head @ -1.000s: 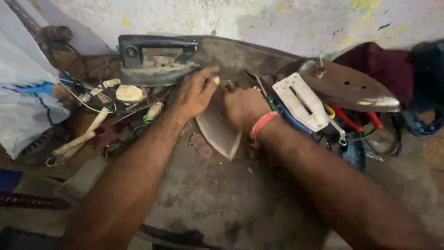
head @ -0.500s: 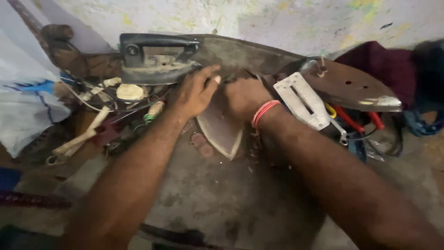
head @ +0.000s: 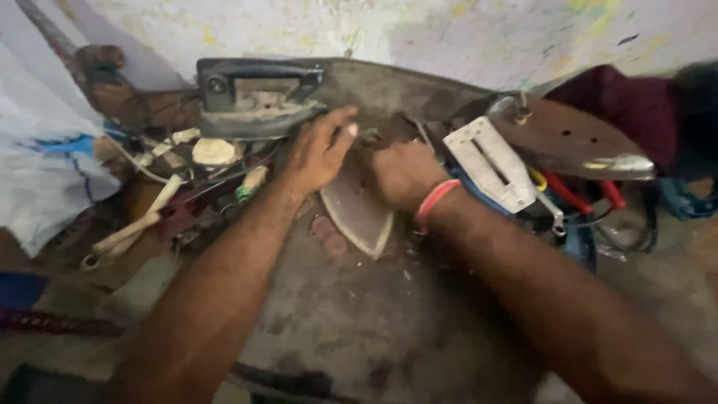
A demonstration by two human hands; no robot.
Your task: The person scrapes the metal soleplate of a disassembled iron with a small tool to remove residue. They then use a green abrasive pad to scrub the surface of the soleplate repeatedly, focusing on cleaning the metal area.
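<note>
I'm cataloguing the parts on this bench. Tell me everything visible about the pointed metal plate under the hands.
The pointed metal plate looks like an iron's soleplate: flat, dull grey, worn, its tip aimed toward the camera. It lies on the stained work surface. The left hand rests at its upper left edge and the right hand covers its upper right, hiding the wide end.

Dim, soft light; slight motion blur

Beneath the hands, the iron soleplate (head: 359, 213) is showing dull grey. The wristband (head: 436, 200) is showing pink-red. Right of the grip, the pliers handles (head: 580, 194) are showing red, the slotted plate (head: 490, 163) off-white.
</note>
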